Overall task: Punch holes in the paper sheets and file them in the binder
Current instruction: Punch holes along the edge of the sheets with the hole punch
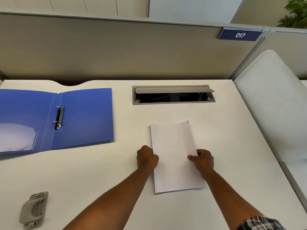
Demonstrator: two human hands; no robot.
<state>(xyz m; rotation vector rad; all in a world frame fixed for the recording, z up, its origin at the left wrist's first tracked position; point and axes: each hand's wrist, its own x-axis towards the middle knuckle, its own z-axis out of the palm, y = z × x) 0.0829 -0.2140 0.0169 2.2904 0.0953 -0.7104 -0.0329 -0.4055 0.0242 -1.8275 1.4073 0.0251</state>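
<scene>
A small stack of white paper sheets lies lengthwise on the white desk, its top sheet slightly askew. My left hand grips the stack's left edge with curled fingers. My right hand pinches the right edge, thumb on top. A blue ring binder lies open flat at the far left, its two metal rings shut along the spine. A grey hole punch sits near the desk's front left corner, apart from both hands.
An open grey cable hatch is sunk into the desk behind the paper. A beige partition with a blue 017 sign closes the back. A white chair back stands at the right edge.
</scene>
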